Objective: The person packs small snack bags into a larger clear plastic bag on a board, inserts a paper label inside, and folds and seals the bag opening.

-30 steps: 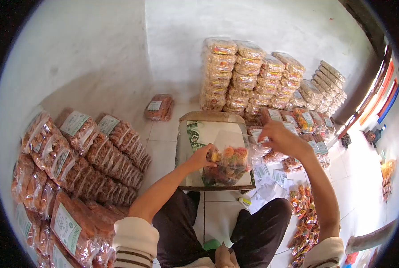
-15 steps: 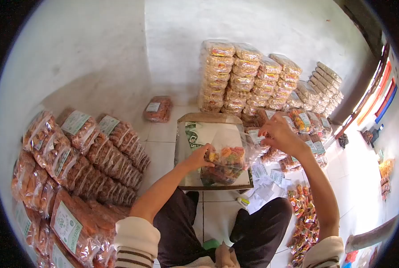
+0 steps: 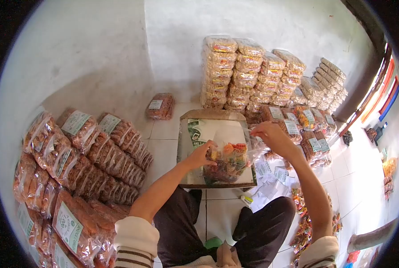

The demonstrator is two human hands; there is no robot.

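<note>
Left hand: my left hand (image 3: 203, 154) grasps the left side of the bag (image 3: 230, 163), thumb and fingers curled against the plastic, presumably to steady the filled part.
Right hand: my right hand (image 3: 272, 135) is at the bag's clear, loose end; the fingertips are drawn together, but I cannot tell whether film is pinched between them. The raised wrist leaves the filling unpressed.
Bag: on the sheet, near the table's front edge and between my hands — a position that seems chosen for short reach. Colourful pieces show through its clear wall.
Table: the low table (image 3: 215, 115) stands ahead of my bent knees, giving the bag a firm base above the floor.
Sheet: the pale sheet (image 3: 191, 154) with green print lies flat under the bag, perhaps as a clean surface.
Slips: the loose paper slips (image 3: 269, 184) lie right of the table, within easy reach.
Packs: brown packs (image 3: 114, 154) lean in rows at left; tall stacks (image 3: 219, 73) stand near the wall (image 3: 177, 53) — close ranks that likely save floor space and prop one another.
Lone pack: one labelled pack (image 3: 160, 107) lies apart, beyond the table's left side.
</note>
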